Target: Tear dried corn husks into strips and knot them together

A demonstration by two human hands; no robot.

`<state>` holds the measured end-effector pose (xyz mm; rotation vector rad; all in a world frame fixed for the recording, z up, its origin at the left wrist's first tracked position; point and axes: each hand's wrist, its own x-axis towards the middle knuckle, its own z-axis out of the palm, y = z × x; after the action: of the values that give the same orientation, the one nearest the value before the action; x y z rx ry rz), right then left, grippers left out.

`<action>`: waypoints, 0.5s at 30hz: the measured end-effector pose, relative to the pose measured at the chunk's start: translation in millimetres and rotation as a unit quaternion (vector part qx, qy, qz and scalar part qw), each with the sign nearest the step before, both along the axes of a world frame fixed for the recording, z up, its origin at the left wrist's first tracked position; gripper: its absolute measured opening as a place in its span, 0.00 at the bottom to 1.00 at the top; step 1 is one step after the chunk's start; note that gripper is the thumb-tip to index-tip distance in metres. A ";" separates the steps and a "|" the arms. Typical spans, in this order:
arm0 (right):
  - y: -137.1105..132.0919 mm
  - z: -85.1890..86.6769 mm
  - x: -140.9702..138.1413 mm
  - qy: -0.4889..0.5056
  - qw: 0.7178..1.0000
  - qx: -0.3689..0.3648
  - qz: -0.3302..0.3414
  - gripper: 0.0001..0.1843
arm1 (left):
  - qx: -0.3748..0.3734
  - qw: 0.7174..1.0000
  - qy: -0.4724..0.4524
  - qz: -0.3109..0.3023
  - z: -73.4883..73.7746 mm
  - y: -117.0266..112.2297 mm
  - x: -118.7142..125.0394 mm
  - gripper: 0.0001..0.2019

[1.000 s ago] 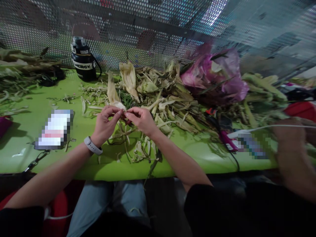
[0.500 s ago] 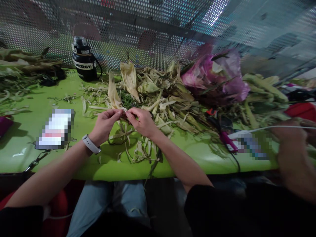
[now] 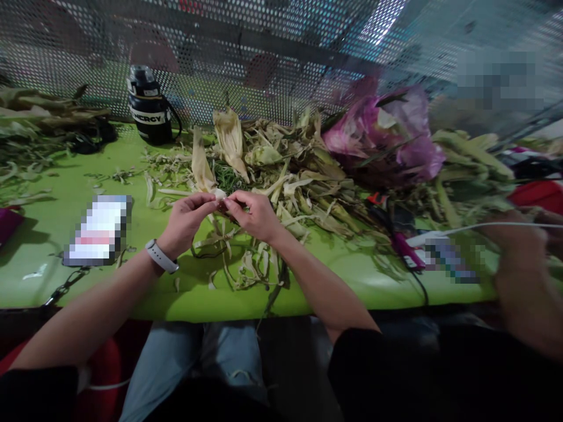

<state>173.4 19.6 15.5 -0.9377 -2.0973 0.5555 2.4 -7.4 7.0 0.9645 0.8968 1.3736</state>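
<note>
My left hand [image 3: 187, 221] is closed in a pinch, with a white watch band [image 3: 160, 256] on its wrist. Facing it, my right hand [image 3: 254, 215] is also pinched, the fingertips of both almost meeting. Between them shows a small pale piece of corn husk [image 3: 220, 194]; its lower part is hidden by the fingers. Just behind the hands stands a folded dry husk [image 3: 202, 164], and a second husk [image 3: 229, 138] rises farther back. Below the hands, thin husk strips [image 3: 255, 266] lie scattered on the green table [image 3: 176, 302].
A phone [image 3: 99, 230] and a dark bottle [image 3: 150, 111] are on the left. Behind and right lie a husk heap [image 3: 325, 199] and a pink plastic bag [image 3: 387, 138]. At the right, another person's arm [image 3: 523, 269] is near a cable and second phone [image 3: 453, 258]. Perforated metal [image 3: 281, 58] closes the back.
The pale piece now shows more above my fingertips. My hands have barely shifted and stay pinched together.
</note>
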 end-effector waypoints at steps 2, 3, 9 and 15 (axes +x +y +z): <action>0.3 -0.8 0.5 -0.003 0.999 0.033 -0.014 0.14 | -0.019 1.000 -0.015 0.000 2.3 -0.5 0.1 0.07; 0.7 -1.1 1.0 -0.004 0.998 0.062 -0.025 0.13 | -0.032 0.999 -0.024 0.000 3.5 -0.5 -0.1 0.06; 8.1 -2.1 5.8 -0.093 0.954 0.284 -0.007 0.07 | -0.079 0.993 -0.085 -0.026 5.9 1.3 -4.0 0.05; 9.9 -2.8 5.7 -0.106 0.951 0.289 0.009 0.09 | -0.085 0.992 -0.076 -0.053 -0.5 4.3 -7.0 0.05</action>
<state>179.1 29.6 12.7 -0.6520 -2.2683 -0.1678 -4.5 -3.0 6.5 0.7567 0.8215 1.2408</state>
